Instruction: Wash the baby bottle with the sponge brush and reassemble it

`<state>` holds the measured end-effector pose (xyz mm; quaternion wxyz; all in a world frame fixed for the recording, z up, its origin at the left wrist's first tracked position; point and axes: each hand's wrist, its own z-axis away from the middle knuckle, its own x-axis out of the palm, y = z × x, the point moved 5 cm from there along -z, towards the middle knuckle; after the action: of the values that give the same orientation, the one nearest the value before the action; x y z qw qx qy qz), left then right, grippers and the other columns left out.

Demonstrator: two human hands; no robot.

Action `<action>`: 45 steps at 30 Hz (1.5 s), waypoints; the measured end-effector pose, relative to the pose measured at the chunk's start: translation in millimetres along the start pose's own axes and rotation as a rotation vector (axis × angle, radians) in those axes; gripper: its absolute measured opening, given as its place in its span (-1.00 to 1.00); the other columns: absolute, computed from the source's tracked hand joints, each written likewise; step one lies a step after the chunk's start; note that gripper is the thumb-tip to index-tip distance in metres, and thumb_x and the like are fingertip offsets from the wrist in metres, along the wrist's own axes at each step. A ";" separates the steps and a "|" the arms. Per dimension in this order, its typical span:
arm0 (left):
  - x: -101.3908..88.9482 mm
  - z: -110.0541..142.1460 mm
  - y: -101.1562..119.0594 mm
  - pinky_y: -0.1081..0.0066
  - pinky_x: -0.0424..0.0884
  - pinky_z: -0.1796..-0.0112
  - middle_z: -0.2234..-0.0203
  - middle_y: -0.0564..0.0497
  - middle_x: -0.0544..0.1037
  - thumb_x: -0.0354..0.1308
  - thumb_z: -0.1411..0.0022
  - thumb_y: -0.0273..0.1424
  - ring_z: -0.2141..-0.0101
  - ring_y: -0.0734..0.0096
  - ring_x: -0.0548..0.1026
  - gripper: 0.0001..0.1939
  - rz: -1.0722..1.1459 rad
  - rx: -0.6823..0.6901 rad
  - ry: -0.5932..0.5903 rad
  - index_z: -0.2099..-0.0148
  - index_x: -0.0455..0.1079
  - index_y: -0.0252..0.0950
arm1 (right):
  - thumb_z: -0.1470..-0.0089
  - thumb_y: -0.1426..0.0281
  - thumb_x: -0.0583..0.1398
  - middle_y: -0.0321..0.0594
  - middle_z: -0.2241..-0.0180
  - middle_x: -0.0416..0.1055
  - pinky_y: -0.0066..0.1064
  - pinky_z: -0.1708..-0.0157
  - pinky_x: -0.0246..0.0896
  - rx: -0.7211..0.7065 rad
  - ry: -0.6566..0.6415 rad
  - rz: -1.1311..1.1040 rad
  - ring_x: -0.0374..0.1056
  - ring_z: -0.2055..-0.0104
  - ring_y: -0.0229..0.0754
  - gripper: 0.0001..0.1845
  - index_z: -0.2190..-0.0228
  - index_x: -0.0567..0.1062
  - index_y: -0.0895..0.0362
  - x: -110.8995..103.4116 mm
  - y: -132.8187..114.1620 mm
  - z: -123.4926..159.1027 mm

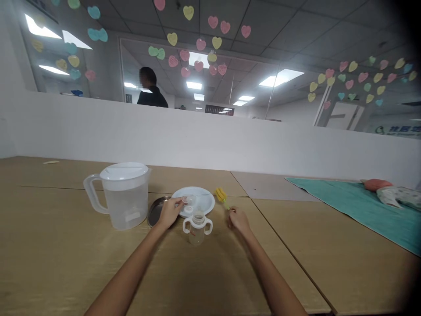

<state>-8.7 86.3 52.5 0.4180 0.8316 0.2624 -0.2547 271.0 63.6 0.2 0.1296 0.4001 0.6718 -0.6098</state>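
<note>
The light-brown wooden worktop (82, 272), crossed by dark seams, carries a translucent plastic pitcher with a white lid (126, 206) at left. Just beside it sit a round dark metal dish (154, 214) and a round white plate (207, 202). A clear bottle with two white handles (196, 233) stands upright in front of the plate. At right, a teal cloth (335, 193) lies spread out, and a small pale flat piece, perhaps paper or wood (51, 162), lies toward the far left.
</note>
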 end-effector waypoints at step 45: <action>14.8 12.2 -4.8 0.36 0.26 0.20 0.53 0.00 0.49 -0.22 -0.24 -0.20 0.36 0.33 0.41 -0.55 0.004 -0.025 0.092 0.34 0.45 -0.28 | -0.19 0.34 -0.06 -0.19 0.31 0.36 -0.55 0.35 0.13 -0.497 0.206 0.117 0.29 0.34 -0.29 -0.61 0.05 0.43 0.04 0.2 -48.5 37.3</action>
<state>-3.5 82.0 33.9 0.4163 0.8377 0.2828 -0.2120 225.4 32.4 26.5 0.1896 0.4541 0.7863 -0.3736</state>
